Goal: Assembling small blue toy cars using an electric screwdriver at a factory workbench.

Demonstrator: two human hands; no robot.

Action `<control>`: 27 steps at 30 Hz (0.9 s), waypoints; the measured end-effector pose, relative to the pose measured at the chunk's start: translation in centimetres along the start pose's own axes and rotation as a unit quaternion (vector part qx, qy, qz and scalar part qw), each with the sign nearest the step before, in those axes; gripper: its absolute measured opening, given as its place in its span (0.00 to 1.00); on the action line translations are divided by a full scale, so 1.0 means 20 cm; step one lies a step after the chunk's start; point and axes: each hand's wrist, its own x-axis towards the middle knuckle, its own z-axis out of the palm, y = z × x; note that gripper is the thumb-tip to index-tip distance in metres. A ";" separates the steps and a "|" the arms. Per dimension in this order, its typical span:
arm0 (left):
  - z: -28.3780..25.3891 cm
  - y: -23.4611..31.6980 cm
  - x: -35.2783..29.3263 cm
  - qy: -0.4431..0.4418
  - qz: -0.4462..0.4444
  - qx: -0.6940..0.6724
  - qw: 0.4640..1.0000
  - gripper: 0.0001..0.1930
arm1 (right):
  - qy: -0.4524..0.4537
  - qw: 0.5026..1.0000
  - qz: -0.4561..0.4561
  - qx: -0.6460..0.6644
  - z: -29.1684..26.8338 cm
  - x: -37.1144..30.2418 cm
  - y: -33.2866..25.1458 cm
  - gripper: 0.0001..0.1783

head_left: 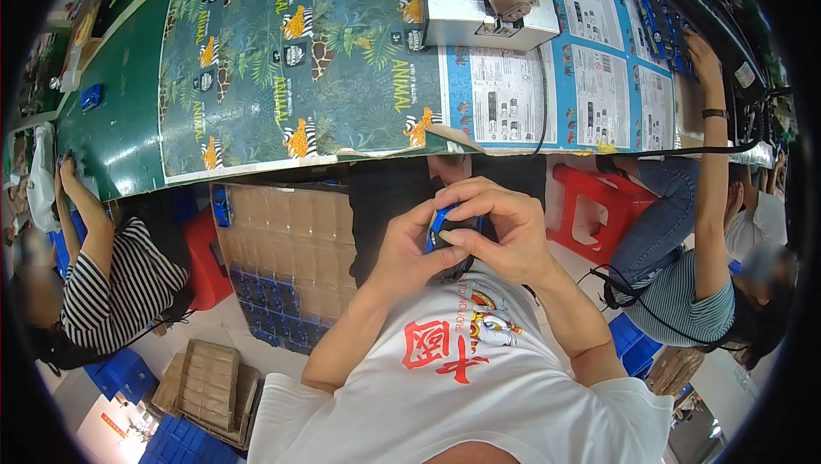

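Both my hands meet close to my chest over a small blue and black toy part (442, 226). My left hand (410, 250) cups it from the left and below. From the right, my right hand (500, 229) closes over it, thumb pressed on its front face. Most of the part is hidden by my fingers. Below my hands is my white shirt with a red print.
A workbench covered with printed cardboard sheets (291, 53) lies ahead, with a metal fixture (492, 2) on it. A cardboard divider tray (291, 250) holding blue parts stands beneath. One seated person in stripes (120, 284) works at left, another (701, 233) reaches up at right. A red stool (599, 207) stands nearby.
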 end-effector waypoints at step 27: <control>-0.06 -0.22 0.07 0.025 0.005 0.173 0.985 0.23 | -0.022 0.984 0.163 0.066 -0.05 -0.05 0.17 0.13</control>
